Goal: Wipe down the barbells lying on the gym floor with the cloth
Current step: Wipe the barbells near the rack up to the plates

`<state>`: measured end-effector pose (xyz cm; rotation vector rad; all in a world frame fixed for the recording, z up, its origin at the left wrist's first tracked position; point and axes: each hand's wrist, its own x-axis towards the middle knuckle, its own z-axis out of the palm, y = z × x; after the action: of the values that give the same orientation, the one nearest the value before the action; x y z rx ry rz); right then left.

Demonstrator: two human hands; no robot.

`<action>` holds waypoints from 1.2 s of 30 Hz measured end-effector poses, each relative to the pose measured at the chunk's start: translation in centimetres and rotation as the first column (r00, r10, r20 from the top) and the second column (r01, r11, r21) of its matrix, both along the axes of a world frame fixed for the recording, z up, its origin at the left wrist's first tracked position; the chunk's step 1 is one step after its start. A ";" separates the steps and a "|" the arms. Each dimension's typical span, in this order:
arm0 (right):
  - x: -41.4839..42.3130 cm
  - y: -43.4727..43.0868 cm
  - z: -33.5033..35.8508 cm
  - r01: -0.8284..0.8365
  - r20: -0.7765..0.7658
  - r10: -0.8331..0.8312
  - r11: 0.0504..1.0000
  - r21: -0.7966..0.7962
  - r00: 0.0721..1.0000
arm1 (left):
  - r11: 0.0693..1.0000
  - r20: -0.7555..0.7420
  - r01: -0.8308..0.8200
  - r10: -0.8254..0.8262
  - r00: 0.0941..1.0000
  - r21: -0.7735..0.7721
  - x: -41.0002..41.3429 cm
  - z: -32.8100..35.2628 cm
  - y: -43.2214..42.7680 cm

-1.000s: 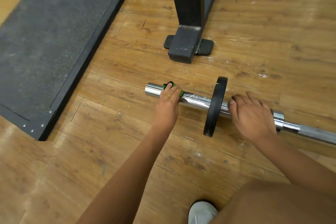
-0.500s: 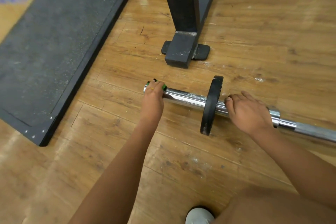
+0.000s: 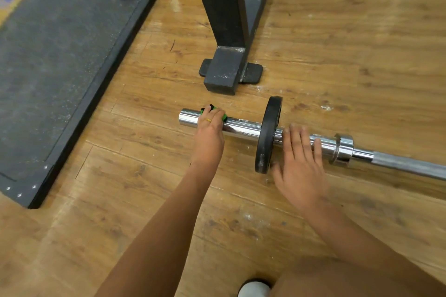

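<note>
Left hand (image 3: pixel 208 136) gripping cloth (image 3: pixel 224 117) on barbell (image 3: pixel 243 128); right hand (image 3: pixel 299 164) flat by plate (image 3: pixel 267 137)

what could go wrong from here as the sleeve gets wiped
The plate stands on edge on the barbell sleeve with no collar in view, so the bar could roll or the plate slide. The right hand lies flat on the sleeve right beside that plate; its fingers could get pinched. The left hand grips only a small cloth, so metal under the plate may go unwiped.

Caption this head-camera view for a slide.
Left hand presses green cloth on barbell sleeve; right hand rests beside the plate.
</note>
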<state>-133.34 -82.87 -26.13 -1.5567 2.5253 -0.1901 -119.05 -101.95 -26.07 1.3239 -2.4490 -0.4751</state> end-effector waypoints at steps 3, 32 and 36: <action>-0.8 -0.4 -0.2 -0.017 -0.023 0.018 1.000 0.024 1.000 | 1.000 0.007 0.019 -0.019 1.000 -0.021 0.1 0.6 0.6; -2.2 -1.8 0.5 -0.018 -0.011 0.019 0.999 0.040 1.000 | 0.983 0.148 0.171 -0.179 0.973 0.066 -5.2 3.2 -0.2; -2.0 -1.6 0.7 -0.021 -0.002 0.021 0.999 0.031 1.000 | 0.934 0.089 0.340 -0.350 0.933 0.111 -5.1 3.3 0.6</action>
<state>-135.30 -84.45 -25.44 -1.5725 2.5005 -0.1453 -124.12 -101.33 -22.81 0.9707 -2.7957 -0.6254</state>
